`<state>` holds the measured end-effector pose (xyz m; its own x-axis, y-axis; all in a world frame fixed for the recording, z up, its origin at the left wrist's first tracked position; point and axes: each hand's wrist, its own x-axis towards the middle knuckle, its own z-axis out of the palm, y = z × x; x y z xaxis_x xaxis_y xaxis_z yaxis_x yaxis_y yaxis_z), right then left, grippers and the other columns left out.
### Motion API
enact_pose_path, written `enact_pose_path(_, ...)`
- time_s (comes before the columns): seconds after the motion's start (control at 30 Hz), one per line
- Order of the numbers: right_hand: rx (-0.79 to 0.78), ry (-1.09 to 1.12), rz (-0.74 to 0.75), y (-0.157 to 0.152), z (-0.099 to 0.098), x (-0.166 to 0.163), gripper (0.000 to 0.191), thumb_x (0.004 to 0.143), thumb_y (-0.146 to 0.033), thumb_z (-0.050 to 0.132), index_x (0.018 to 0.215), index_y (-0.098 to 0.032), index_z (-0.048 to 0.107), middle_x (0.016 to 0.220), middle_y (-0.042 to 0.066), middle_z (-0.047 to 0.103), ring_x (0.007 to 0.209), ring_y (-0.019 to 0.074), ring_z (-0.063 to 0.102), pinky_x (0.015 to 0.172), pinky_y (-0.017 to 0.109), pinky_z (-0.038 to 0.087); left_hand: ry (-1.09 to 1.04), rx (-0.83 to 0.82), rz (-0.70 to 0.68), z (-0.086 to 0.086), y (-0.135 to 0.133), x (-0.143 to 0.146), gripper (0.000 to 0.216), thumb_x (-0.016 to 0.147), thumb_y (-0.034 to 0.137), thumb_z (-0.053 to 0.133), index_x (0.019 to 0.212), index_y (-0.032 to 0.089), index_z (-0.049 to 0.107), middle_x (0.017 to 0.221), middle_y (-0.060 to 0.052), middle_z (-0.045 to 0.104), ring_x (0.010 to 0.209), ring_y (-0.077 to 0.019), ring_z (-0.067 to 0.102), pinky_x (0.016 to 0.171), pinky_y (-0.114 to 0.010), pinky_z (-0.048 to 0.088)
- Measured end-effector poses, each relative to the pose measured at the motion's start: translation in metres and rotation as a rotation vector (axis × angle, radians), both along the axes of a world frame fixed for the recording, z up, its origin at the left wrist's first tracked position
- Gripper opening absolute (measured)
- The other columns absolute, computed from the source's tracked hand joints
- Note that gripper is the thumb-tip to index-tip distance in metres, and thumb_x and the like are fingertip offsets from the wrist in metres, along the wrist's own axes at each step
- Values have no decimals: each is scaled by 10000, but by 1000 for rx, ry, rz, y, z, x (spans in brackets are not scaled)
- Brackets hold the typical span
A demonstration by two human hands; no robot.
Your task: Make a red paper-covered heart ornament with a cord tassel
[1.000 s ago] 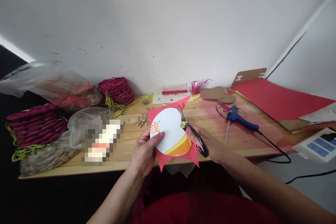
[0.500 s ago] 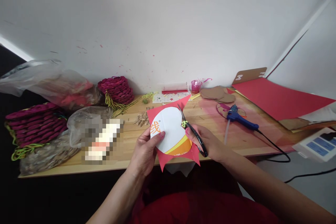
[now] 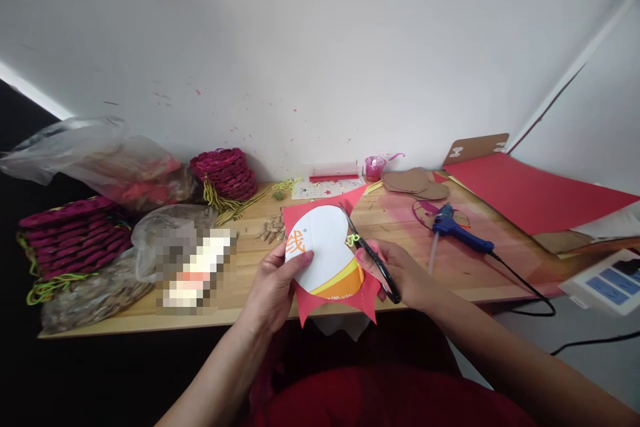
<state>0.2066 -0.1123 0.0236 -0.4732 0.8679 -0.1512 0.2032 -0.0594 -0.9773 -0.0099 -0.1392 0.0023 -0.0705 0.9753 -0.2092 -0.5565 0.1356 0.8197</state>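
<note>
My left hand (image 3: 275, 283) is closed on the left side of a rounded cardboard piece (image 3: 320, 240), its thumb pressed on the face. This piece is white with orange print and a yellow-orange band. Behind it lies red paper (image 3: 313, 307), whose pointed corners stick out past the cardboard all around. In my right hand (image 3: 400, 273) are scissors (image 3: 373, 257) with black handles and yellow-green thread tied round the pivot. Their blades point up and left along the right edge of the cardboard, at the red paper. How far they are open cannot be made out.
A blue glue gun (image 3: 457, 230) with a black cord lies on the right. Brown cardboard shapes (image 3: 415, 183) and red sheets (image 3: 530, 193) are behind it. Purple woven baskets (image 3: 227, 173) and plastic bags (image 3: 125, 160) occupy the left. A white power strip (image 3: 605, 283) is at far right.
The lower red paper corners have shifted slightly left. My right hand and the scissors sit a little lower and further right. Both hands keep their hold; the whole view has shifted slightly.
</note>
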Motion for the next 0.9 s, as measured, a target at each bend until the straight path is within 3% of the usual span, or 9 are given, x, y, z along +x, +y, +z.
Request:
enact_pose_path(0.33, 13, -35, -23, 2, -2, 6, 504, 863, -639, 643, 723, -218, 403, 596, -80, 418, 421, 71, 446, 404, 209, 333, 13, 4, -26, 2, 5, -4, 503, 630, 212, 922, 1099, 148, 751, 1014, -112, 794, 854, -264, 768, 829, -354, 629)
enact_pose_path(0.53, 17, -22, -32, 1, -1, 5, 507, 845, -666, 636, 733, -229, 406, 598, -74, 428, 433, 87, 426, 422, 238, 338, -6, 3, -27, 1, 4, 0, 526, 625, 209, 927, 1117, 158, 748, 1048, -116, 789, 928, -284, 762, 878, -370, 615)
enact_pose_path(0.73, 141, -96, -22, 2, 3, 5, 505, 865, -682, 585, 725, -233, 401, 656, -37, 429, 563, 126, 415, 487, 267, 357, -13, 1, -60, 0, 2, 2, 626, 644, 208, 925, 1231, 172, 711, 1073, -116, 784, 923, -279, 763, 855, -355, 618)
enact_pose_path(0.9, 96, -54, -28, 3, 2, 6, 523, 853, -707, 585, 747, -221, 422, 700, -36, 387, 612, 116, 385, 489, 239, 352, -22, 2, -49, -2, 1, 6, 661, 674, 198, 910, 1293, 185, 677, 1077, -104, 785, 911, -263, 765, 823, -324, 621)
